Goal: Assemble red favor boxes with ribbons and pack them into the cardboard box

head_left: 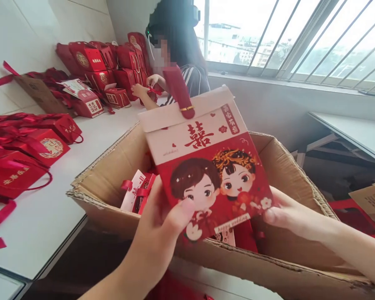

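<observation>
A red and pale pink gift box (203, 166) with two cartoon faces and a red strap at its top is held up in front of me, tilted. My left hand (167, 223) grips its lower left side, thumb on the printed front. At the lower right corner, my right hand (281, 212) is closed on the box edge, its fingertips hidden behind. Beneath and behind it is an open cardboard carton (106, 204), in which a smaller gift box with a red ribbon (139, 191) and other red pieces show.
Red gift boxes (34, 150) line the white table (65, 179) on the left, with more stacked against the wall. Across the table a co-worker (187, 50) handles a red ribbon. A barred window (284, 41) and another white tabletop (356, 133) are on the right.
</observation>
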`<state>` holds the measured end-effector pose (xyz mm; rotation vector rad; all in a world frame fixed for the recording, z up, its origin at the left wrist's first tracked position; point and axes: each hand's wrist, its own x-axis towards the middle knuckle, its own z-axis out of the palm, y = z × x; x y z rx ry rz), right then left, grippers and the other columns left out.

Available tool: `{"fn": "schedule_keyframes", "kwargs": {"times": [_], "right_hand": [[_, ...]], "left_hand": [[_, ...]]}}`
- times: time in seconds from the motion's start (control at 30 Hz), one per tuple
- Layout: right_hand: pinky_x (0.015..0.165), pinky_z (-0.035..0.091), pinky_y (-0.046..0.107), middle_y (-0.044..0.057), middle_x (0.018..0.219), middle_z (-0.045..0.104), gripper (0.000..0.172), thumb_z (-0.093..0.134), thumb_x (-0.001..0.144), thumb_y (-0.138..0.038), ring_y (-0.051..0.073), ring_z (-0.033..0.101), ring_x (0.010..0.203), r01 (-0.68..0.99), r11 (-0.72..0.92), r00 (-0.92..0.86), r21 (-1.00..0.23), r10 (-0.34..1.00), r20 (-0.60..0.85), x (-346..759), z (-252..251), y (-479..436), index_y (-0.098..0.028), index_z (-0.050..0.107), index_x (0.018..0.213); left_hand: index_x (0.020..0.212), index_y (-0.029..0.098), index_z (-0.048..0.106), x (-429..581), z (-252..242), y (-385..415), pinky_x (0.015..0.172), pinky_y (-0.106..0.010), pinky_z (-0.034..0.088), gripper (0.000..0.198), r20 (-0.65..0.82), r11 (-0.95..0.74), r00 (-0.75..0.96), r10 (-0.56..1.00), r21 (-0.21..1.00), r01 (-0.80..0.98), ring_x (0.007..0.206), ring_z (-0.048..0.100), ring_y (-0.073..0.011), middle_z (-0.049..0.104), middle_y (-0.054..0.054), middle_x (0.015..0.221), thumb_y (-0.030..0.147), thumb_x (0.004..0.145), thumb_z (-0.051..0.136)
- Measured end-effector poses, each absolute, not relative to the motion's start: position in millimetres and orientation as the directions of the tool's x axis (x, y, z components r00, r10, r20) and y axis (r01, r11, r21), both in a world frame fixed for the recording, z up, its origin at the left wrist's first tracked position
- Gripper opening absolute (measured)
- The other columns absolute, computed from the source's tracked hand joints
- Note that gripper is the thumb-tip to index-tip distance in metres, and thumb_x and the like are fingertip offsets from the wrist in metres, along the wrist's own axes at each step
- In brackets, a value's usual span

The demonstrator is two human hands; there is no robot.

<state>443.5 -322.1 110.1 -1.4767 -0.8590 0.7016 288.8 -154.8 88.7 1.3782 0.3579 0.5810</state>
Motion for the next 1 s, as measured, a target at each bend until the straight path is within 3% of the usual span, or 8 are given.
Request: {"fn": "schedule_keyframes", "kwargs": {"times": [0.1, 0.17, 0.33, 0.5, 0.57, 0.67, 0.8, 1.0], "right_hand": [[0.085, 0.046, 0.041, 0.007, 0.116, 0.06, 0.063, 0.071, 0.064, -0.047, 0.022, 0.058, 0.105, -0.024, 0.041, 0.371, -0.999, 0.928, 0.029, 462, 115, -315, -0.028, 0.055, 0.121], [0.088, 0.043, 0.044, 0.007, 0.119, 0.059, 0.069, 0.072, 0.061, -0.045, 0.023, 0.054, 0.11, -0.029, 0.103, 0.442, -0.994, 0.894, 0.08, 471, 123, -310, -0.027, 0.051, 0.124], [0.068, 0.054, 0.035, 0.005, 0.093, 0.069, 0.047, 0.071, 0.066, -0.031, 0.019, 0.065, 0.082, 0.019, 0.043, 0.539, -0.999, 0.841, 0.047, 469, 146, -289, -0.023, 0.06, 0.111], [0.049, 0.052, 0.026, 0.001, 0.069, 0.067, 0.027, 0.072, 0.066, -0.039, 0.015, 0.062, 0.06, 0.225, 0.024, 0.579, -0.974, 0.801, 0.153, 464, 157, -266, -0.019, 0.066, 0.082], [0.04, 0.047, 0.022, 0.002, 0.06, 0.064, 0.029, 0.07, 0.066, -0.045, 0.013, 0.059, 0.051, 0.261, -0.019, 0.606, -0.965, 0.782, 0.149, 470, 156, -258, -0.016, 0.065, 0.07], [0.034, 0.044, 0.022, 0.002, 0.054, 0.061, 0.033, 0.071, 0.066, -0.047, 0.012, 0.054, 0.042, 0.162, -0.079, 0.626, -0.984, 0.778, 0.041, 481, 151, -250, -0.015, 0.063, 0.067], [0.038, 0.047, 0.022, 0.002, 0.053, 0.06, 0.027, 0.074, 0.067, -0.041, 0.011, 0.054, 0.042, 0.017, -0.151, 0.606, -0.988, 0.788, -0.11, 488, 144, -248, -0.016, 0.063, 0.069], [0.041, 0.048, 0.02, 0.001, 0.052, 0.06, 0.024, 0.073, 0.068, -0.038, 0.013, 0.058, 0.047, -0.067, -0.228, 0.611, -0.971, 0.76, -0.22, 491, 123, -249, -0.015, 0.065, 0.07]], "left_hand": [[0.106, 0.025, 0.056, 304, 96, -146, 0.069, -0.036, 0.058, 0.038, 0.14, 0.056, 0.812, 0.566, 0.977, -0.207, 0.089, 0.065, -0.0251, 0.067, -0.003, 0.094, 0.039, 0.071, 0.061], [0.1, 0.023, 0.057, 305, 96, -139, 0.067, -0.034, 0.058, 0.036, 0.176, -0.032, 0.822, 0.541, 0.981, -0.189, 0.086, 0.066, -0.0247, 0.067, -0.003, 0.087, 0.037, 0.068, 0.063], [0.105, 0.021, 0.056, 302, 93, -126, 0.068, -0.034, 0.057, 0.035, 0.111, 0.053, 0.904, 0.412, 0.988, -0.145, 0.085, 0.065, -0.0231, 0.067, -0.004, 0.09, 0.032, 0.071, 0.054], [0.094, 0.021, 0.062, 302, 95, -110, 0.063, -0.033, 0.056, 0.025, 0.065, -0.02, 0.945, 0.321, 0.998, -0.062, 0.079, 0.066, -0.0229, 0.069, -0.004, 0.082, 0.028, 0.072, 0.056], [0.086, 0.02, 0.065, 303, 95, -107, 0.06, -0.032, 0.055, 0.018, 0.045, -0.019, 0.942, 0.333, 0.999, -0.041, 0.073, 0.066, -0.0218, 0.068, -0.003, 0.074, 0.029, 0.071, 0.059], [0.09, 0.018, 0.064, 305, 96, -108, 0.065, -0.032, 0.055, 0.025, -0.04, 0.091, 0.94, 0.339, 0.996, 0.01, 0.074, 0.066, -0.021, 0.069, -0.003, 0.076, 0.037, 0.075, 0.057], [0.097, 0.015, 0.061, 304, 100, -112, 0.073, -0.034, 0.055, 0.036, -0.224, 0.248, 0.938, 0.264, 0.956, 0.159, 0.085, 0.065, -0.0226, 0.068, -0.007, 0.088, 0.044, 0.076, 0.058], [0.1, 0.012, 0.062, 301, 104, -109, 0.052, -0.03, 0.057, 0.044, -0.318, 0.322, 0.927, 0.197, 0.914, 0.245, 0.07, 0.066, -0.0206, 0.069, -0.009, 0.083, 0.049, 0.078, 0.053]]}}
